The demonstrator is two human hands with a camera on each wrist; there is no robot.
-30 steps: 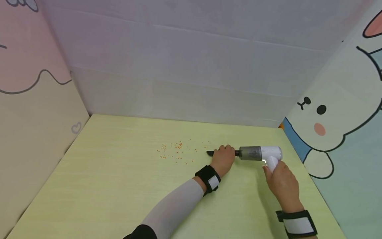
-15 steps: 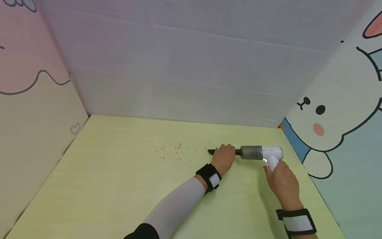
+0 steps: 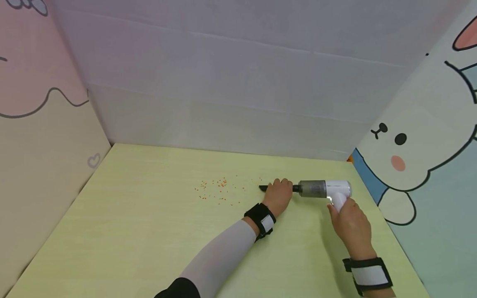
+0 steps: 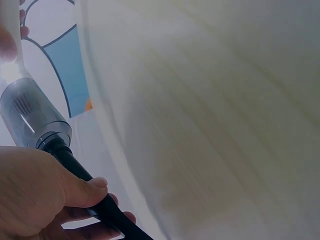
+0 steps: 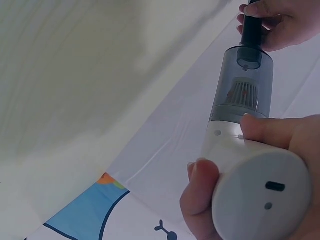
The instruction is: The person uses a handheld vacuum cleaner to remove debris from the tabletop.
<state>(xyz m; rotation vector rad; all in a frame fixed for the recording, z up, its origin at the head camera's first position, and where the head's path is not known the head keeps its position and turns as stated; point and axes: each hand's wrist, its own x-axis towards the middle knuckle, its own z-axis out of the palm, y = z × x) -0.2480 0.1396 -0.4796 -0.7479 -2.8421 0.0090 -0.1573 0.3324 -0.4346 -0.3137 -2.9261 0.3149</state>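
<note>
While the right hand (image 3: 350, 225) keeps its fingers wrapped on the handheld vacuum (image 3: 324, 189), the left hand (image 3: 278, 195) still pinches its black nozzle (image 3: 263, 188), barely shifted, short of the orange crumbs (image 3: 220, 188)

Right hand (image 5: 280, 150) holds the white handheld vacuum (image 5: 250, 165); left hand (image 5: 272, 22) grips its nozzle (image 5: 251, 27).

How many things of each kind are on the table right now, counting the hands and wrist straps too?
Vacuum: 1, its black nozzle in the left hand's grip
Hands: 2, left hand, right hand
Wrist straps: 2, left strap, right strap
Orange crumbs: 1 scattered patch, too small to count singly
Total: 6
</note>
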